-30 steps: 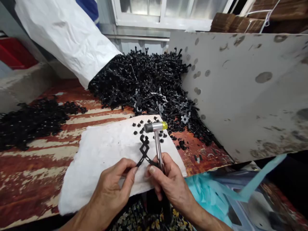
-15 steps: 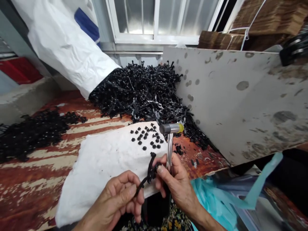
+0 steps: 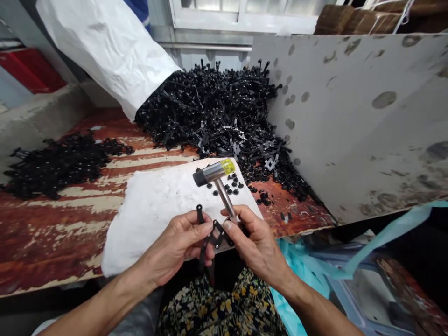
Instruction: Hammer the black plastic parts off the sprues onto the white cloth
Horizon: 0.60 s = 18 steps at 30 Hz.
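My left hand [image 3: 182, 240] pinches a black jointed linkage [image 3: 217, 234], a small piece of crossed, riveted strips, between thumb and fingers. One of its arms sticks up past my index finger and others hang down below. My right hand [image 3: 257, 242] is wrapped round the metal handle of a two-faced mallet [image 3: 226, 198], whose head has a black end and a yellow end. The thumb and fingertips of that hand also meet the linkage's right end. Behind the mallet, several small black round studs [image 3: 235, 185] sit on a white cloth [image 3: 150, 200].
A large heap of black linkages [image 3: 210, 107] spills from a white sack [image 3: 115, 60] at the back. Another black pile [image 3: 59, 161] lies on the red worn table [image 3: 35, 233] at left. A stained grey board [image 3: 343, 121] stands at right, above teal plastic strips [image 3: 301, 275].
The linkage has been turned and spread, so its crossed strips now show. The mallet head has tilted left over the studs. My view has shifted downward.
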Available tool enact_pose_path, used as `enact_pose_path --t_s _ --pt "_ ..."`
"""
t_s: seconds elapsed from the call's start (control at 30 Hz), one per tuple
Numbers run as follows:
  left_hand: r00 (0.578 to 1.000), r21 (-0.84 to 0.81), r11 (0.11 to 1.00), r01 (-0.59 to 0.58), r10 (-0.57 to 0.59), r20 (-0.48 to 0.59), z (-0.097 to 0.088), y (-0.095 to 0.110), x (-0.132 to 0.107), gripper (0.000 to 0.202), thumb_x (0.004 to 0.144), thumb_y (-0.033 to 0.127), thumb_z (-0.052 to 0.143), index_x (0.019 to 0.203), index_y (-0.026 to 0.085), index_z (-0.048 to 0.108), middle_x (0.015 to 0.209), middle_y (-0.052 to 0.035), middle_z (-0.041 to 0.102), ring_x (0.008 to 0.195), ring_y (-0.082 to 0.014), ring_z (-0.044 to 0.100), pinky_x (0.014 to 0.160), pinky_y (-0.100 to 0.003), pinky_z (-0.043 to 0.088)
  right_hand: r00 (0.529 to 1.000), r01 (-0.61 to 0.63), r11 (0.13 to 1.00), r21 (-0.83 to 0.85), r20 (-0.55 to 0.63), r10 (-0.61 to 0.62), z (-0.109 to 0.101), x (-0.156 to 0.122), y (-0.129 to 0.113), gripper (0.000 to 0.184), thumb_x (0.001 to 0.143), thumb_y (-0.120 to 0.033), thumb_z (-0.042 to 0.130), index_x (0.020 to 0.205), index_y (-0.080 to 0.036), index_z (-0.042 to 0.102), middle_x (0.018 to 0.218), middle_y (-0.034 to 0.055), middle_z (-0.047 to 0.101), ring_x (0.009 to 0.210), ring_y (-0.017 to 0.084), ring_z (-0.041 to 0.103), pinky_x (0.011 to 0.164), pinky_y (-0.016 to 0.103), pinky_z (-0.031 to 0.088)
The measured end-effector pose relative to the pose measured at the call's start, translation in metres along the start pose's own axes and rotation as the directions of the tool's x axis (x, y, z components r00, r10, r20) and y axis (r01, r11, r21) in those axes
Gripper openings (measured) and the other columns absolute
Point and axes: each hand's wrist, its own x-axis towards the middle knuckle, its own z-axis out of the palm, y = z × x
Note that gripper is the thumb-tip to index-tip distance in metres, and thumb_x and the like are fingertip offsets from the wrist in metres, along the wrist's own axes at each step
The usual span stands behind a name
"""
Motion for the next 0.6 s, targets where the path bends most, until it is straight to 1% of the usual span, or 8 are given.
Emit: enact_pose_path --t_s 0.13,0.23,0.27,0.33,0.4,0.47,0.53,0.6 --pt "0.994 -0.018 0.998 0.056 -0.058 -0.088 -0.01 -0.001 -0.005 0.048 0.053 0.043 0.089 0.078 0.018 0.056 0.073 -0.0009 0.067 0.054 -0.0132 0.061 0.053 -0.028 0.053 0.995 -0.079 0.994 0.076 -0.051 0.083 -0.001 0.002 0.011 0.013 0.092 -0.034 0.053 0.096 -0.022 0.055 0.061 -0.0084 0.043 0.048 0.009 0.039 0.046 0.022 0.032" --pt "0.988 0.228 0.965 0.132 -0.11 -0.108 -0.026 0.006 -0.016 0.047 0.062 0.054 0.081 0.083 0.017 0.06 0.082 -0.0064 0.068 0.071 -0.0192 0.066 0.06 -0.03 0.054 0.994 -0.098 0.992 0.079 -0.037 0.101 -0.004 0.003 0.014 0.015 0.092 -0.036 0.052 0.098 -0.022 0.053 0.06 -0.0094 0.042 0.044 0.008 0.035 0.042 0.022 0.029" --pt "0.986 0.358 0.928 0.103 -0.047 -0.162 -0.03 0.01 -0.019 0.047 0.067 0.057 0.076 0.087 0.017 0.062 0.084 -0.0071 0.068 0.074 -0.0202 0.065 0.061 -0.029 0.053 0.995 -0.096 0.993 0.066 -0.018 0.098 -0.005 0.003 0.013 0.015 0.092 -0.035 0.052 0.099 -0.022 0.053 0.06 -0.0095 0.042 0.043 0.008 0.035 0.041 0.022 0.028" --pt "0.932 0.646 0.763 -0.018 0.247 -0.266 -0.031 0.018 -0.026 0.048 0.074 0.06 0.067 0.099 0.019 0.061 0.089 -0.0069 0.068 0.075 -0.0203 0.064 0.06 -0.029 0.05 0.995 -0.093 0.995 0.042 0.025 0.092 -0.005 0.004 0.011 0.013 0.092 -0.034 0.052 0.098 -0.022 0.053 0.06 -0.0094 0.041 0.043 0.007 0.035 0.041 0.022 0.026" --pt "0.844 0.865 0.485 -0.13 0.512 -0.16 -0.025 0.024 -0.028 0.042 0.08 0.056 0.06 0.104 0.022 0.06 0.097 -0.0065 0.068 0.079 -0.021 0.062 0.065 -0.031 0.048 0.995 -0.08 0.996 0.039 0.059 0.077 -0.001 0.005 0.007 0.012 0.092 -0.033 0.052 0.098 -0.022 0.053 0.06 -0.0096 0.04 0.043 0.007 0.034 0.041 0.021 0.026" --pt "0.855 0.935 0.259 -0.244 0.512 0.082 -0.015 0.025 -0.025 0.027 0.086 0.047 0.052 0.096 0.023 0.062 0.093 -0.0048 0.068 0.08 -0.0207 0.061 0.071 -0.032 0.046 0.996 -0.059 0.998 0.039 0.072 0.056 0.004 0.007 0.003 0.012 0.093 -0.033 0.052 0.099 -0.022 0.053 0.061 -0.0097 0.04 0.043 0.007 0.034 0.041 0.021 0.027" --pt "0.902 0.928 0.203 -0.313 0.369 0.224 -0.007 0.024 -0.018 0.025 0.09 0.039 0.043 0.082 0.023 0.06 0.074 -0.0018 0.064 0.068 -0.0179 0.058 0.068 -0.03 0.043 0.998 -0.033 0.999 0.026 0.059 0.032 0.007 0.009 0.001 0.012 0.094 -0.033 0.051 0.1 -0.022 0.053 0.061 -0.0097 0.04 0.042 0.007 0.034 0.041 0.021 0.029" --pt "0.933 0.915 0.265 -0.304 0.276 0.23 -0.004 0.024 -0.009 0.03 0.091 0.038 0.038 0.072 0.022 0.055 0.06 0.0013 0.056 0.055 -0.0144 0.05 0.058 -0.028 0.038 1.0 -0.019 1.0 0.001 0.025 0.019 0.005 0.01 0.001 0.013 0.094 -0.033 0.051 0.101 -0.022 0.053 0.06 -0.0096 0.04 0.042 0.007 0.034 0.041 0.021 0.029"
